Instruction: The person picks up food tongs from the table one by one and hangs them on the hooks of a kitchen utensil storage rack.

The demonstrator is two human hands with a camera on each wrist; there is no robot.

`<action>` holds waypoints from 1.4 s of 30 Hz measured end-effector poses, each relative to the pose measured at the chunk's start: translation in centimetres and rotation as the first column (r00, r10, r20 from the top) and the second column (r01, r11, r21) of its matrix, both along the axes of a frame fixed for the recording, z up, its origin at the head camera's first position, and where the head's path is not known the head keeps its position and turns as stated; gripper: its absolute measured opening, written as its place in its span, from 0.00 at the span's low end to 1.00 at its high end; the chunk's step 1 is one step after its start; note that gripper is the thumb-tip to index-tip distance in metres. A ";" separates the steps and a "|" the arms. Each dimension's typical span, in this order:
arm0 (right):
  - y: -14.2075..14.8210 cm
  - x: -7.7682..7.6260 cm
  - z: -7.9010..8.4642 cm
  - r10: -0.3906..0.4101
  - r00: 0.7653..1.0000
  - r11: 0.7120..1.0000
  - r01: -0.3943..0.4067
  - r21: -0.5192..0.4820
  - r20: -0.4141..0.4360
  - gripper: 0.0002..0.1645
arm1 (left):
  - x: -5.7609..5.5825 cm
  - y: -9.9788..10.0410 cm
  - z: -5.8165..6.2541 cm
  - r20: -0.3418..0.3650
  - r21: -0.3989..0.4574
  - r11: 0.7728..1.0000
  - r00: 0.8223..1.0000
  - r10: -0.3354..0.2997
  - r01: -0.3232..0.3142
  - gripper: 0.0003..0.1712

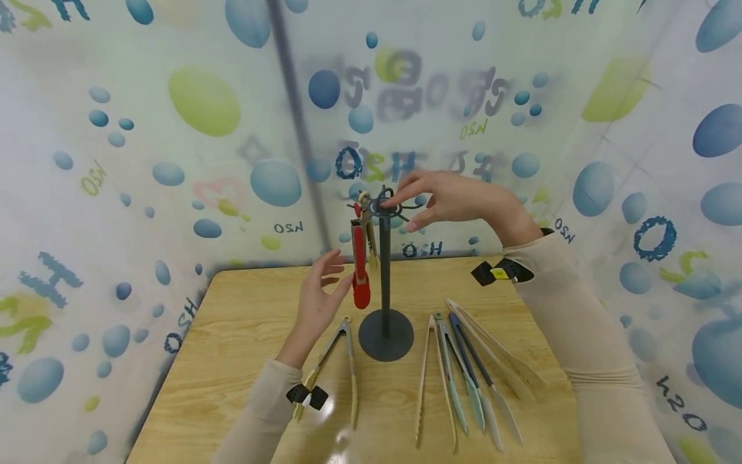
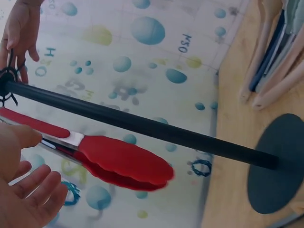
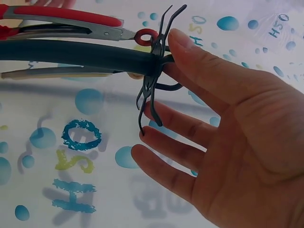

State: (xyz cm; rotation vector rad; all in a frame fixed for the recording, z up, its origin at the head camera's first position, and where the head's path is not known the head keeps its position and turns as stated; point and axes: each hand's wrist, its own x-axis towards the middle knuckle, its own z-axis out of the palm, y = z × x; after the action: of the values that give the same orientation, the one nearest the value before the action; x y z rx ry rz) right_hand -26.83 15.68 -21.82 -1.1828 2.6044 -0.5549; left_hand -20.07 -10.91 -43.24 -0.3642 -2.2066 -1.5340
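Note:
A dark metal stand (image 1: 385, 270) with a ring of hooks (image 3: 151, 78) on top stands on a round base (image 1: 371, 345). From one hook hang red-tipped tongs (image 2: 126, 161) by their red loop (image 3: 145, 37). Another pair, beige-edged tongs (image 3: 66, 72), hangs behind the pole. My left hand (image 1: 319, 293) is beside the red tongs, its fingers loosely spread and its thumb near the handle; contact is unclear. Over the hooks reaches my right hand (image 1: 458, 196), its index finger touching the stand's top and its other fingers spread around the hooks.
On the wooden table (image 1: 232, 348), spread tongs (image 1: 351, 367) lie left of the base. Several more lie to the right: beige tongs (image 1: 426, 380), mint tongs (image 1: 455, 380), dark blue tongs (image 1: 481, 367) and cream tongs (image 1: 504, 354). A patterned curtain (image 1: 174, 129) surrounds the table.

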 end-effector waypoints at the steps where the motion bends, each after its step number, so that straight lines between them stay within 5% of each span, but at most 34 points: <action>1: 0.0 0.0 0.0 0.001 1.000 1.000 -0.001 0.000 -0.007 0.32 | 0.1 -0.2 -0.5 0.008 -0.004 1.000 1.000 0.010 -0.010 0.28; 10: -0.3 0.3 0.1 -0.032 0.999 0.999 0.032 0.028 -0.004 0.32 | 1.7 -1.2 -6.6 0.188 -0.164 0.985 0.979 0.082 -0.051 0.28; 15: -0.4 0.3 0.2 -0.029 0.999 0.999 0.029 0.027 -0.023 0.32 | 2.3 -1.3 -8.9 0.230 -0.263 0.963 0.966 0.117 -0.054 0.28; 23: -0.3 0.6 0.0 0.000 0.999 1.000 0.000 0.013 -0.048 0.28 | 2.5 -1.3 -10.6 0.233 -0.390 0.920 0.963 0.139 -0.039 0.28; 26: -0.2 0.5 0.1 0.030 0.998 0.999 -0.030 0.015 -0.058 0.24 | 2.7 -1.0 -11.0 0.277 -0.460 0.887 0.944 0.178 -0.032 0.30; 32: 0.0 0.5 0.1 0.005 0.998 0.999 -0.002 0.049 -0.058 0.25 | 3.3 -0.3 -12.0 0.380 -0.616 0.788 0.879 0.287 0.009 0.40; 36: 0.1 0.6 -0.2 -0.019 0.999 1.000 0.019 0.011 -0.036 0.25 | 3.6 0.0 -12.5 0.419 -0.627 0.778 0.858 0.299 0.035 0.42; 42: 0.1 0.9 -0.3 -0.021 1.000 0.999 0.020 -0.027 -0.017 0.25 | 3.7 0.3 -12.9 0.403 -0.651 0.759 0.860 0.314 0.028 0.45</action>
State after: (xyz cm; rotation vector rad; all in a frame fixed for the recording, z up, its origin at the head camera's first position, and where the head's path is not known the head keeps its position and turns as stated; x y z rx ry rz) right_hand -25.89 15.77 -22.09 -1.1753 2.6345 -0.5874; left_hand -16.39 -10.59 -56.15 0.0388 -3.0616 -0.7794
